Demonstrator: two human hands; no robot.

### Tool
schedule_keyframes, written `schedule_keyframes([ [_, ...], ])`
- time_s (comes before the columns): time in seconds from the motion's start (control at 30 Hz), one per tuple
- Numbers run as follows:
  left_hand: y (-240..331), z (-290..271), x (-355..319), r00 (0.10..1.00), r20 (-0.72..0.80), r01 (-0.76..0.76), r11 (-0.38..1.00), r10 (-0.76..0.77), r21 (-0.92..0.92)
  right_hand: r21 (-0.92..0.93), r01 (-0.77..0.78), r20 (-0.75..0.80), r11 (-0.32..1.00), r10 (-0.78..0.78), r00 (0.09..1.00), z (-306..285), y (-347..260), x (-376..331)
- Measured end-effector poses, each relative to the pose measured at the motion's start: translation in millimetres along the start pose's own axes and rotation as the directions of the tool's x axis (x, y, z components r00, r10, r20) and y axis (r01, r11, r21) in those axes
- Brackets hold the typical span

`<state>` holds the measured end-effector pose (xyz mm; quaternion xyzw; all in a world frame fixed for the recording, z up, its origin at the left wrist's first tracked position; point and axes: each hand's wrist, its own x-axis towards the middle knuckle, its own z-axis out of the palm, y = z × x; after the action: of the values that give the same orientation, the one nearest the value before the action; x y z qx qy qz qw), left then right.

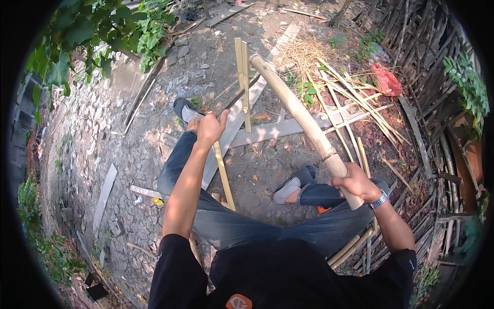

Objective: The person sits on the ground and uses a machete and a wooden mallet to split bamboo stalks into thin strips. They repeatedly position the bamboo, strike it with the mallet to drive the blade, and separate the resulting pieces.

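My left hand [211, 129] is closed around the handle of a long dark-bladed knife [235, 99]. Its blade slants up and away, crossing a pale upright bamboo piece [240, 62] that is parted into two strips at the top. How deep the blade sits in that piece I cannot tell. In my right hand [357, 184] is the near end of a thick, slightly curved bamboo pole [293, 105]. The pole's far end is beside the upright piece, close to the blade tip. Another bamboo strip [224, 175] stands below my left hand, near my left leg.
Flat grey boards [283, 130] lie crossed between my feet. Several split bamboo strips [355, 98], a heap of shavings [309, 54] and a red plastic bag [386, 80] lie far right. A stick fence [411, 41] borders the right; leafy vines [77, 31] hang far left.
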<state>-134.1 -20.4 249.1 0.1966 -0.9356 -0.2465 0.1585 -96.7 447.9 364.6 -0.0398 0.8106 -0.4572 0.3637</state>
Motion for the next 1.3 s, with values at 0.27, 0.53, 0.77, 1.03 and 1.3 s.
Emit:
schedule_keyframes([
  [0.27, 4.5, 32.5, 17.9, 0.999, 0.043, 0.005, 0.997, -0.001, -0.079, 0.049, 0.89, -0.664, 0.454, -0.65, 0.369, -86.6, -175.1, -79.7],
  [0.53, 24.6, 49.4, 15.4, 0.989, 0.143, 0.051, 0.998, -0.046, -0.035, -0.025, 0.584, -0.635, 0.811, -0.464, 0.617, 8.6, -39.9, 27.3],
  [0.77, 2.6, 84.6, -1.5, 0.982, 0.167, 0.087, 0.996, -0.085, -0.006, 0.372, 0.095, -0.231, 0.924, -0.007, 0.973, -7.1, -22.1, 34.3],
  [1.03, -17.7, 88.9, 12.3, 0.991, 0.115, 0.078, 0.995, -0.071, -0.055, 0.164, 0.976, -0.756, 0.141, -0.618, 0.216, -123.4, -185.0, -38.7],
  [1.3, -6.1, 75.2, 19.4, 0.964, 0.212, 0.144, 0.984, -0.164, 0.106, -0.103, 0.327, -0.404, 0.939, -0.34, 0.85, 93.4, 68.2, 120.0],
])
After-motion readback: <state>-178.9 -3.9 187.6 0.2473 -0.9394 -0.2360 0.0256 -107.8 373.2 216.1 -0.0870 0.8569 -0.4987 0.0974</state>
